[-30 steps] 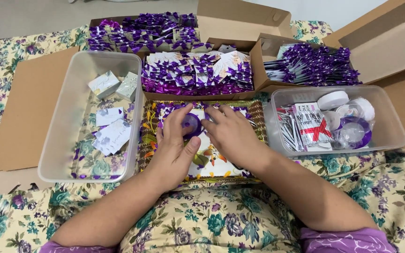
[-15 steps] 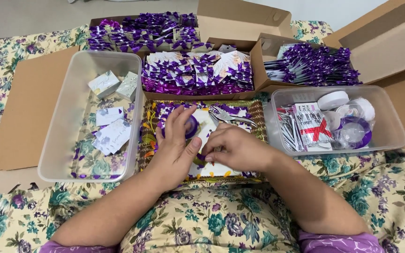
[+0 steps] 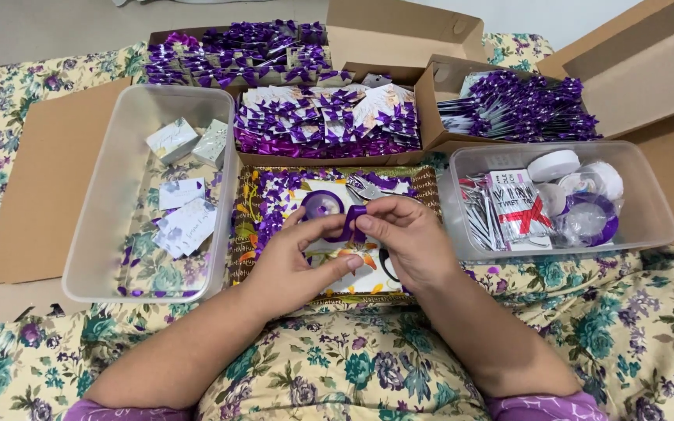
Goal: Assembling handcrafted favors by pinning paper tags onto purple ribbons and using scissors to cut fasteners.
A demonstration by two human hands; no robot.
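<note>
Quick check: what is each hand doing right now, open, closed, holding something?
Left hand: closed, fingers pinching the purple ribbon piece.
Right hand: closed, pinching the same purple ribbon piece from the other side.

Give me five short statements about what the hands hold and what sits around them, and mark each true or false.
1. Both hands, left hand and right hand, pinch a purple ribbon piece. True.
2. The ribbon spool lies in the right clear bin. False: it lies on the patterned tray.
3. The left clear bin holds small cards. True.
4. The bows in the cardboard boxes are red. False: purple.
5. The right clear bin holds white tape rolls. True.
</note>
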